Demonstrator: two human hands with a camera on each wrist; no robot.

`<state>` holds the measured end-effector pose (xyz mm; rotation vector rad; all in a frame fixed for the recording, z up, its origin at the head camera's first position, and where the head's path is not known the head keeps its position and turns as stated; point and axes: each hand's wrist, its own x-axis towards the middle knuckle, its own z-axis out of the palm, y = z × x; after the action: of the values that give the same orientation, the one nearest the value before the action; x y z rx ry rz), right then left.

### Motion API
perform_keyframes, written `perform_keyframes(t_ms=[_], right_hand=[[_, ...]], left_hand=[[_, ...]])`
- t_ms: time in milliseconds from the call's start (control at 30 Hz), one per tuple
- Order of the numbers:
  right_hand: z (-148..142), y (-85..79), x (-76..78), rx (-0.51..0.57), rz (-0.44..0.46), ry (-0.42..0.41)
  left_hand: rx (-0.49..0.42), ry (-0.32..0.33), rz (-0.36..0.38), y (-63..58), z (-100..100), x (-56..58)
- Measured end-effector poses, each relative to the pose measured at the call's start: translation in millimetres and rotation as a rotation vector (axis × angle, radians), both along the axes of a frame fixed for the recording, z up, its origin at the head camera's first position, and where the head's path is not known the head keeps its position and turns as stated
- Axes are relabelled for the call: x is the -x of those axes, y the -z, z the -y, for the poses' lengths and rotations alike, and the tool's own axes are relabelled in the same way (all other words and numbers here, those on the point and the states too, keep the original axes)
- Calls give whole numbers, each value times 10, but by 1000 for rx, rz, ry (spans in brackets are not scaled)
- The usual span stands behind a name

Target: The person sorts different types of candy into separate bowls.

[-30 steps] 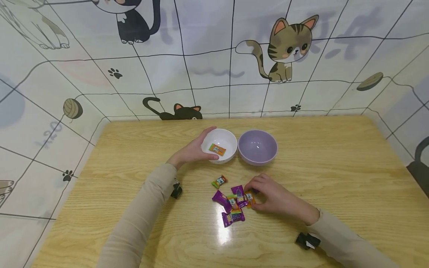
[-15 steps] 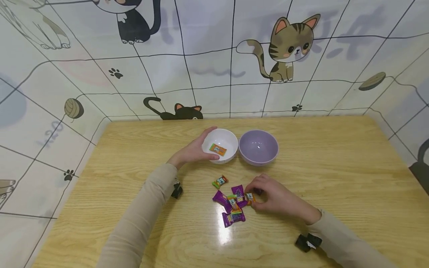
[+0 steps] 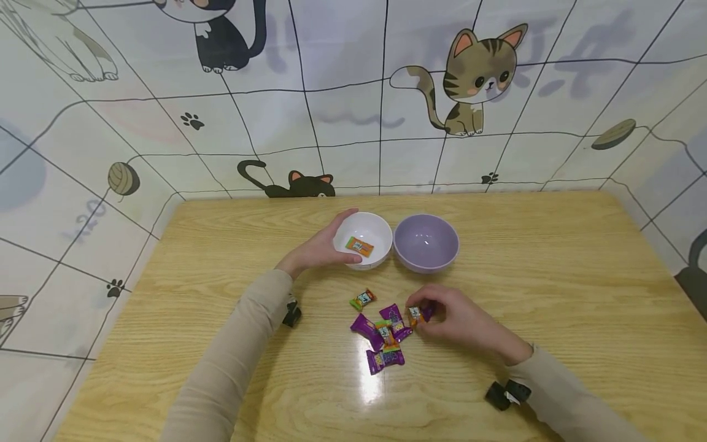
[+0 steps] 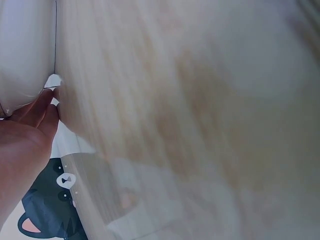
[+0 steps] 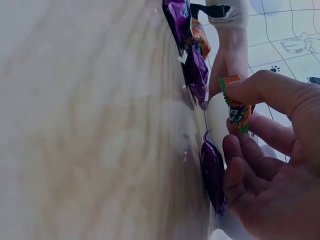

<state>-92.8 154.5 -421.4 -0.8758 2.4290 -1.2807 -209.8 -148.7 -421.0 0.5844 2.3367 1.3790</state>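
My left hand [image 3: 320, 248] holds the white bowl [image 3: 380, 244] from its left side, thumb at the near rim and fingers toward the far rim. One orange candy [image 3: 359, 246] lies inside that bowl. Between thumb and fingertips, my right hand [image 3: 461, 319] pinches an orange-and-green wrapped candy [image 5: 239, 107]. Close under its curled fingers lies a purple candy [image 5: 213, 172], partly hidden in the head view. Left of the right hand is a small pile of purple candies [image 3: 367, 331] with an orange one [image 3: 386, 334] among them. Another orange-and-green candy [image 3: 363, 299] lies just behind the pile.
A purple bowl [image 3: 425, 245] stands right beside the white one, with nothing in it. Both bowls are toward the back of the wooden table [image 3: 552, 276]. Behind the table hangs a white backdrop [image 3: 348, 116] with cartoon cats.
My right hand has drawn the orange candy slightly up and to the right, away from the pile. A purple candy at the pile's edge has shifted a little. The left hand stays put.
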Motion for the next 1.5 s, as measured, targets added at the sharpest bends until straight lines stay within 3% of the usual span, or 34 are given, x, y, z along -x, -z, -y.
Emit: perform_keyframes(t_ms=[667, 1000, 1300, 1500], right_hand=[[47, -76, 57, 149, -9, 26], [103, -231, 121, 167, -186, -10], [179, -400, 224, 133, -179, 25], [247, -479, 290, 107, -286, 44]], left_hand=[[-12, 0, 13, 0, -2, 4], [10, -2, -10, -7, -4, -4], [9, 20, -15, -16, 1, -1], [6, 26, -26, -19, 0, -3]])
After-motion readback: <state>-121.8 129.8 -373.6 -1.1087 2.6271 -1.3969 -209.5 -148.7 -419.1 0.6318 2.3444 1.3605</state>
